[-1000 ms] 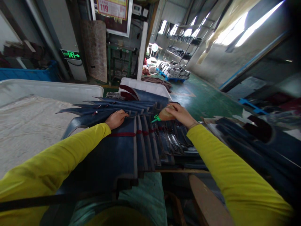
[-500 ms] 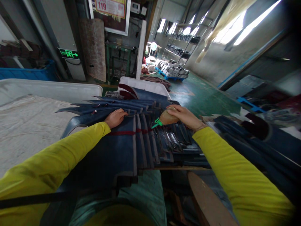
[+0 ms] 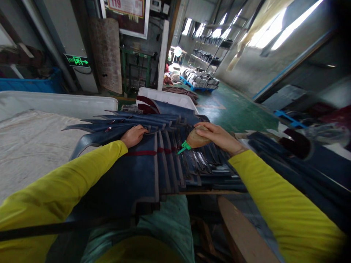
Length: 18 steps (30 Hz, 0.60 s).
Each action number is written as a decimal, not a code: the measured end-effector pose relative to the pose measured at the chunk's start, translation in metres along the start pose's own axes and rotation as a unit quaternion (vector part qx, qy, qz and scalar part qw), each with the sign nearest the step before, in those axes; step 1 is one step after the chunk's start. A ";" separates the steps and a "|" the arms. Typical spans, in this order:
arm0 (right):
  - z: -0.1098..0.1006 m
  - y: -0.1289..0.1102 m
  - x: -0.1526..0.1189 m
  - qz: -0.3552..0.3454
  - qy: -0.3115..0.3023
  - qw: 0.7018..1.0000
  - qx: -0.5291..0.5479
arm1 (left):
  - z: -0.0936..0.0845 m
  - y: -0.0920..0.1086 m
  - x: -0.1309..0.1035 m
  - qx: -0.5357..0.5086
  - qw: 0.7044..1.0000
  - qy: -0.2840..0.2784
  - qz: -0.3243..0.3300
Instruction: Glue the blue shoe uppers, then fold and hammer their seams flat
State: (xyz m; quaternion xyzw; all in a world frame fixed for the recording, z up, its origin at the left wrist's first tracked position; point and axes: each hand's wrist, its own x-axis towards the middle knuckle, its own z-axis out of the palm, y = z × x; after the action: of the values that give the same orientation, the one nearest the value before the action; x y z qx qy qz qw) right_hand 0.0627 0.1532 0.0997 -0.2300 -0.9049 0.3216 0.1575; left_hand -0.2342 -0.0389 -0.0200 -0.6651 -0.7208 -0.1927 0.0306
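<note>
Workshop bench, right hand [image 3: 219, 137] fingers wrapped round glue bottle [image 3: 195, 140], left hand [image 3: 133, 136] flat on leather strips [image 3: 164, 164]

Bright daylight pours in through long windows [image 3: 276, 33] on the right wall, and they glare almost white. The green floor [image 3: 233, 113] shines a little under them. The near part is dimmer, and the dark blue pieces [image 3: 164, 160] look shadowy. Straight lines bend near the edges. The right side and the corners are blurry and dark.
</note>
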 end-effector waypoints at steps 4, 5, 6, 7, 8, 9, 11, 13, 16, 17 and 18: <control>0.000 -0.002 -0.002 -0.008 0.018 1.000 -0.009 | 0.000 0.001 0.000 0.002 1.000 0.003 -0.001; 0.001 -0.003 -0.002 -0.010 0.030 0.999 -0.012 | 0.000 0.001 0.000 0.004 1.000 0.004 -0.002; 0.001 -0.003 -0.002 -0.011 0.040 0.999 -0.017 | 0.000 0.001 0.000 0.005 1.000 0.004 -0.004; 0.002 -0.004 -0.003 -0.012 0.044 0.999 -0.020 | 0.000 0.001 0.000 0.005 1.000 0.005 -0.003; 0.002 -0.005 -0.004 -0.013 0.042 0.999 -0.022 | 0.000 0.001 0.000 0.005 1.000 0.006 -0.002; 0.002 -0.007 -0.006 -0.014 0.035 0.999 -0.022 | 0.000 0.001 0.000 0.003 1.000 0.009 0.000; 0.002 -0.011 -0.012 -0.016 0.009 1.000 -0.014 | 0.001 0.000 0.000 -0.002 1.000 0.013 0.003; 0.001 -0.016 -0.019 -0.016 -0.020 1.000 -0.002 | 0.001 0.000 0.000 -0.005 1.000 0.014 0.000; -0.001 -0.021 -0.026 -0.012 -0.036 0.999 0.007 | 0.003 -0.001 0.000 -0.006 1.000 0.013 -0.004; -0.001 -0.021 -0.027 -0.010 -0.029 0.999 0.005 | 0.003 -0.002 0.000 -0.006 1.000 0.014 -0.004; -0.001 -0.021 -0.029 -0.009 -0.020 1.000 0.001 | 0.003 -0.002 0.000 -0.005 1.000 0.015 -0.003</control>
State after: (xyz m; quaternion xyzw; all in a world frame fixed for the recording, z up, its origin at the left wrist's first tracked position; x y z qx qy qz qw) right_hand 0.0807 0.1242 0.1103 -0.2149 -0.9095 0.3261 0.1422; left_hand -0.2355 -0.0375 -0.0236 -0.6603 -0.7212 -0.2062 0.0371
